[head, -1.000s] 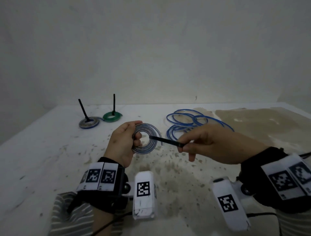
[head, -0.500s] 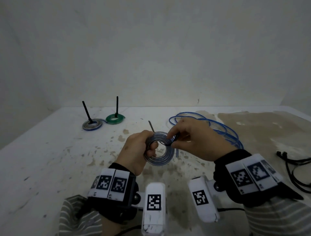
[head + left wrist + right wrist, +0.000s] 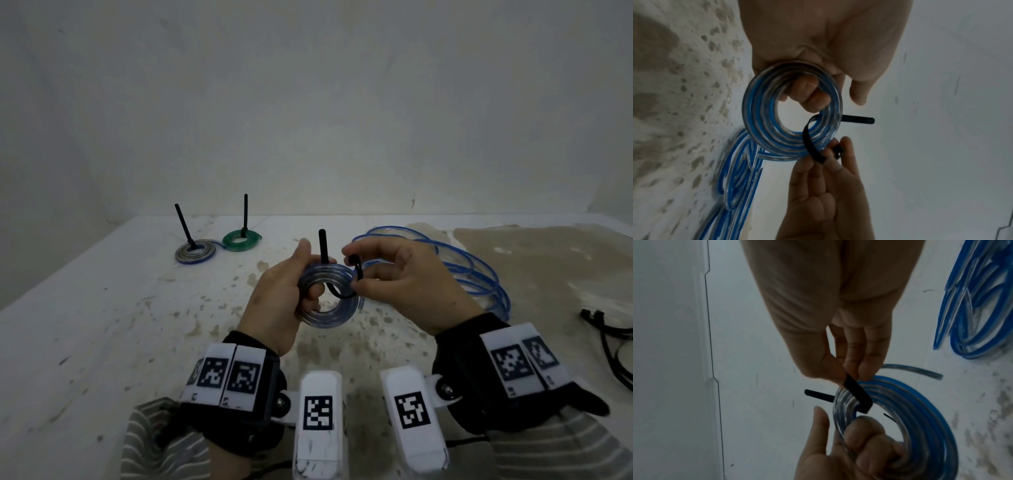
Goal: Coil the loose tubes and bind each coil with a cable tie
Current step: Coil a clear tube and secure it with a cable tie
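Note:
My left hand (image 3: 281, 294) grips a flat coil of clear and blue tube (image 3: 327, 317) (image 3: 764, 113) (image 3: 920, 418) above the table, fingers curled through its centre hole. A black cable tie (image 3: 356, 274) (image 3: 812, 146) (image 3: 857, 394) passes through the hole and loops over the coil's rim. Its pointed tail (image 3: 322, 248) sticks up behind the coil. My right hand (image 3: 404, 281) pinches the tie's head end (image 3: 838, 151) between thumb and fingertips at the coil's right edge.
Loose blue tubes (image 3: 462, 270) lie in a heap on the white stained table (image 3: 102, 325) behind my right hand. Two bound coils, grey-blue (image 3: 195, 253) and green (image 3: 240, 240), sit at the back left with tie tails upright. Black cable ties (image 3: 613, 342) lie at the right edge.
The right hand carried the cable tie to the coil, threaded it through the hole and now holds its head end bent over the rim. The tail now sticks up behind.

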`<control>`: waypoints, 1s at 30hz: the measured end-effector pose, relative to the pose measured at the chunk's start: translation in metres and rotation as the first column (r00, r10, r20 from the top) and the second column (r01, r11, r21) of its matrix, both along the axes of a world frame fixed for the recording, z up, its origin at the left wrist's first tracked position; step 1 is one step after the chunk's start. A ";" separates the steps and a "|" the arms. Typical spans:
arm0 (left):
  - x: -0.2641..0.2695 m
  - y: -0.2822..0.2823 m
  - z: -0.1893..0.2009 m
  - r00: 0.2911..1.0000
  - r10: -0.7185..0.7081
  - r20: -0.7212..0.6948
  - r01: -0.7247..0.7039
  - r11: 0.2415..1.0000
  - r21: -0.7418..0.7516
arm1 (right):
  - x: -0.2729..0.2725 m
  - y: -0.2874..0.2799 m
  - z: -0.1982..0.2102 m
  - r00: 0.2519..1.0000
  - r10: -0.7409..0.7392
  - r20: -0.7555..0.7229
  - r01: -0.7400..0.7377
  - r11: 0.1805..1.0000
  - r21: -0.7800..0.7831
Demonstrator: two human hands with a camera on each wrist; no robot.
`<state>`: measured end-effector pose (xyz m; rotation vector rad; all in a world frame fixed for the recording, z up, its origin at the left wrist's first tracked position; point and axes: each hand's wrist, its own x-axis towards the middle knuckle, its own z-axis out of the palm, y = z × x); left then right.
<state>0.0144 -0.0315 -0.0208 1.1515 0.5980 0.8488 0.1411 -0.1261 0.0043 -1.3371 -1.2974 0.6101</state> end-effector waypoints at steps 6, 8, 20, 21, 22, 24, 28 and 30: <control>0.002 -0.002 -0.001 0.999 0.045 -0.007 -0.045 0.998 -0.038 | -0.005 0.001 -0.007 0.998 -0.014 -0.065 0.014 1.000 0.004; 0.002 -0.003 0.000 0.999 0.047 -0.026 -0.049 0.996 -0.069 | -0.005 0.001 -0.009 0.997 -0.026 -0.075 0.026 1.000 0.009; 0.003 -0.005 -0.006 0.994 0.006 -0.105 -0.006 1.000 0.005 | -0.004 -0.002 -0.011 0.987 -0.079 -0.137 0.108 0.971 0.215; 0.004 -0.006 -0.006 0.994 0.010 -0.107 -0.007 1.000 0.025 | -0.005 -0.002 -0.012 0.991 -0.083 -0.109 0.105 0.971 0.216; 0.005 -0.007 -0.007 0.994 0.014 -0.109 -0.009 0.999 0.043 | -0.005 -0.002 -0.012 0.992 -0.088 -0.085 0.105 0.972 0.213; 0.005 -0.007 -0.007 0.993 0.022 -0.117 -0.015 0.998 0.063 | -0.004 -0.002 -0.014 0.993 -0.109 -0.046 0.116 0.971 0.209; 0.007 -0.008 -0.007 0.993 0.038 -0.111 -0.034 0.999 0.039 | -0.002 -0.002 -0.014 0.987 -0.163 -0.018 0.163 0.962 0.219; 0.008 -0.008 -0.007 0.994 0.044 -0.104 -0.042 0.999 0.022 | -0.002 -0.003 -0.013 0.984 -0.175 -0.026 0.177 0.956 0.233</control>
